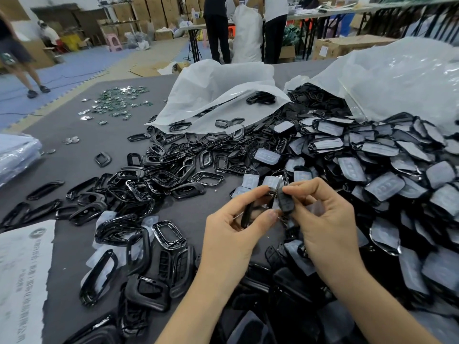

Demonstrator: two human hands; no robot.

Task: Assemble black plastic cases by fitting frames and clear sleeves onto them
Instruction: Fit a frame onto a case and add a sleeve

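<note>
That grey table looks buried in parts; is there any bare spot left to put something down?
Yes. A bare strip of table runs between the small green parts far left and the glossy black frames. A smaller patch lies just left of the left hand. Right of the right hand, sleeved cases cover everything.

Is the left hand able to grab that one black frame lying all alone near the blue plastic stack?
Probably not right now. The left hand is already pinching a black frame, so it is busy. The lone frame lies far off on bare table, nothing covering it, but it looks like a long stretch.
</note>
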